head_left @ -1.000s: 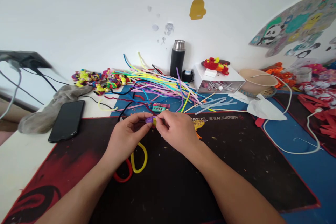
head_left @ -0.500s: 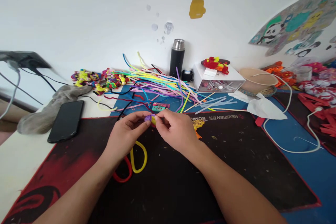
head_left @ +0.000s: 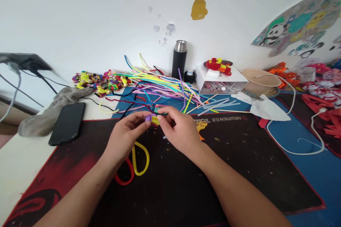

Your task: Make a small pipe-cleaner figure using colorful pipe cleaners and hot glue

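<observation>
The small purple-and-yellow piece (head_left: 153, 119) is at my clock's centre, above the dark mat (head_left: 170, 191). My left hand (head_left: 125, 133) has the purple end in a narrow pinch; my right hand (head_left: 182, 129) is at the yellow end, its thumb against it, though I can't tell whether those fingertips close on it. At seven o'clock lie a red loop (head_left: 132, 175) and a yellow loop (head_left: 148, 158). The mat is speckled with scraps, its red-stained corner reaching toward eight. At nine, a phone (head_left: 68, 123) rests partly on the pale desk (head_left: 13, 170). Around twelve, coloured stems (head_left: 162, 83) sprawl over blue surface; at one, a dark bottle (head_left: 179, 62) stands upright before the white wall (head_left: 87, 17). A drawer box (head_left: 241, 78) sits at two, and stickers of cartoon animals (head_left: 293, 25) cling above it, further right.
</observation>
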A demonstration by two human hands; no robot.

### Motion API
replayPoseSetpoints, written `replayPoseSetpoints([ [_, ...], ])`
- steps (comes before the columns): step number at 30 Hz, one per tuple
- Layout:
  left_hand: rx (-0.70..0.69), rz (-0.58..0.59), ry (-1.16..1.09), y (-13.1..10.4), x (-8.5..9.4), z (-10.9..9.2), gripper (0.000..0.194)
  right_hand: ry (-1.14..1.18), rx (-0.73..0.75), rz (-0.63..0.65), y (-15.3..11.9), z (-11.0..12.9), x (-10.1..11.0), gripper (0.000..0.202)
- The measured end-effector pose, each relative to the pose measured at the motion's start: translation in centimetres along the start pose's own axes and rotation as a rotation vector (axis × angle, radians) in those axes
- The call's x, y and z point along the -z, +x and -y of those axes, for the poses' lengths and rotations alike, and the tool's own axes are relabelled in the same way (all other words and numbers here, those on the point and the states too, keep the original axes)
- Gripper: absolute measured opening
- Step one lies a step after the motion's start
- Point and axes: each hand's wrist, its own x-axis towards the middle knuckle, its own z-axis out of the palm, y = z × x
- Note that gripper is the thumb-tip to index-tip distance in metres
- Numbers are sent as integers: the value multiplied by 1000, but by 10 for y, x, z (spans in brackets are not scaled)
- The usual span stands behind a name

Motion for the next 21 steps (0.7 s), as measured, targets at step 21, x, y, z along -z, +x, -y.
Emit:
replayPoseSetpoints([
  [21, -12, -33, 14, 6, -1, -4, 54, 219, -70, -85, 5, -5, -1, 25],
])
